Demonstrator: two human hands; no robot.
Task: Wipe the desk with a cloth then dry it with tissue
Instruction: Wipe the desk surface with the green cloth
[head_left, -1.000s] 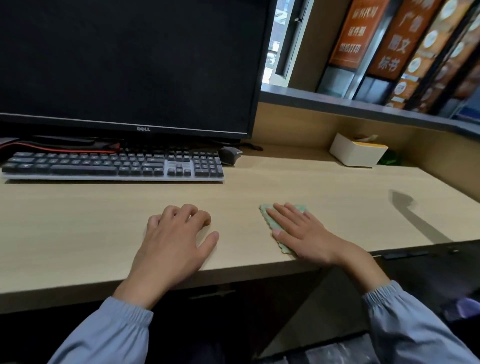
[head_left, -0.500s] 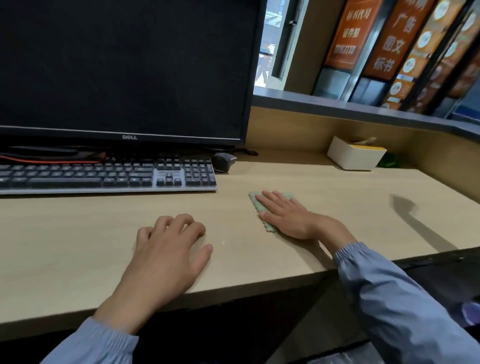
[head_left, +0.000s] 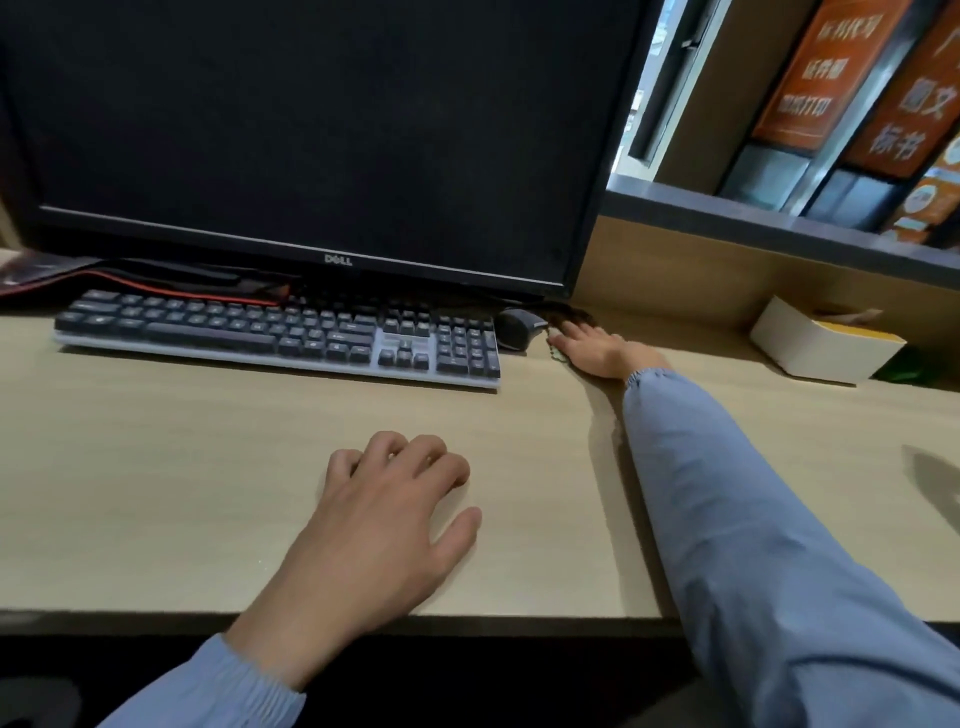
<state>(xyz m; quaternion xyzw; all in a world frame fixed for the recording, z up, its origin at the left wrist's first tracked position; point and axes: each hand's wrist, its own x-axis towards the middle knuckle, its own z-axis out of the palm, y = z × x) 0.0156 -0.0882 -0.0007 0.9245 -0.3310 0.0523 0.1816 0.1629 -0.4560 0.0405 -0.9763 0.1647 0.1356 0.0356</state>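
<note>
Cloth (head_left: 556, 354) flat under straight fingers (head_left: 571, 331) of right hand (head_left: 598, 351), beside mouse (head_left: 514, 328); left hand (head_left: 384, 519) loosely curled, empty.

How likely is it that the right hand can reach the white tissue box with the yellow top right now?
Probably yes. The right hand, flat on the green cloth, has only bare wooden desk between it and the white tissue box.

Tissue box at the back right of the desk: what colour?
The tissue box has a white body and a yellow top. It shows in the head view, the only one.
</note>
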